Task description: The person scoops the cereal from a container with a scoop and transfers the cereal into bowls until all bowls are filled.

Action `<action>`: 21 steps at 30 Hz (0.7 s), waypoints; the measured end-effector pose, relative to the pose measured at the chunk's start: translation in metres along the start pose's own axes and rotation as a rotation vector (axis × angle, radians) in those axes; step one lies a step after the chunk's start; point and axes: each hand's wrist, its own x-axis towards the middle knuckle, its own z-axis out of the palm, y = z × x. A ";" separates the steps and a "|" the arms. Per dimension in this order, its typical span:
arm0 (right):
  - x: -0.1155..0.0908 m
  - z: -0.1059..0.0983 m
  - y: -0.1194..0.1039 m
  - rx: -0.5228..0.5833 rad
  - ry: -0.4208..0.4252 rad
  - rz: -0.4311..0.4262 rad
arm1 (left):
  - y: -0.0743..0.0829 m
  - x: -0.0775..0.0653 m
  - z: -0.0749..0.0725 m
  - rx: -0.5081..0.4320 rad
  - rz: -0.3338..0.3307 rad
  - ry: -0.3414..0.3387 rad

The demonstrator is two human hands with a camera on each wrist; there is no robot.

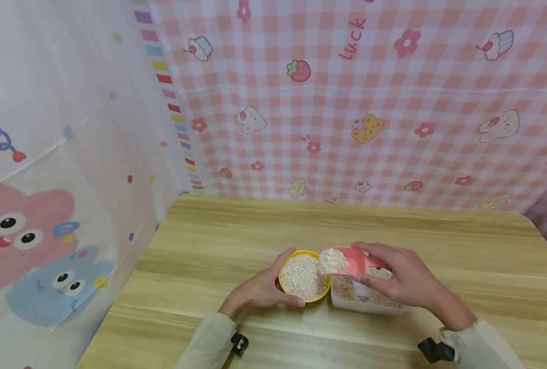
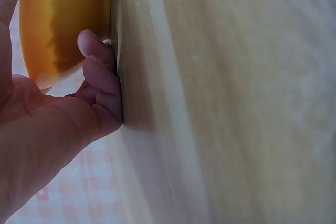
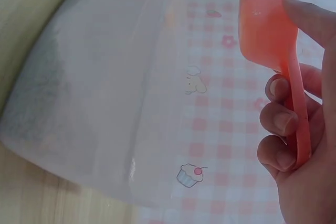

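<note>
My left hand point(image 1: 270, 287) curves round the side of a yellow bowl point(image 1: 280, 279), thumb at the near rim, fingers at the far side. Pale flakes resembling oats point(image 1: 303, 277) fill the bowl. Seen from the left wrist, the orange-yellow bowl wall point(image 2: 68, 19) stands on the table beside curled fingers point(image 2: 102, 77). My right hand point(image 1: 404, 274) grips the handle of a pink scoop point(image 1: 355, 260), heaped with the same pale flakes point(image 1: 334, 261), its front edge over the bowl's right rim. In the right wrist view several fingers wrap the scoop handle point(image 3: 299, 114).
A whitish translucent tub point(image 1: 367, 306) holding brownish flakes stands under the scoop, right of the bowl. Its wall point(image 3: 105, 87) fills much of the right wrist view. The wood-grain table point(image 1: 255, 220) ends at a pink checked cloth point(image 1: 329, 113); a white cartoon cloth point(image 1: 93, 154) hangs left.
</note>
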 end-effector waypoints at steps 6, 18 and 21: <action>0.005 0.000 -0.003 -0.036 0.002 -0.045 | 0.001 0.000 0.000 -0.001 -0.012 -0.004; 0.009 0.004 -0.003 -0.080 -0.026 -0.078 | 0.001 -0.001 0.000 -0.008 -0.008 0.000; 0.009 0.005 -0.003 -0.079 -0.031 -0.086 | 0.001 0.000 -0.001 0.004 -0.002 -0.002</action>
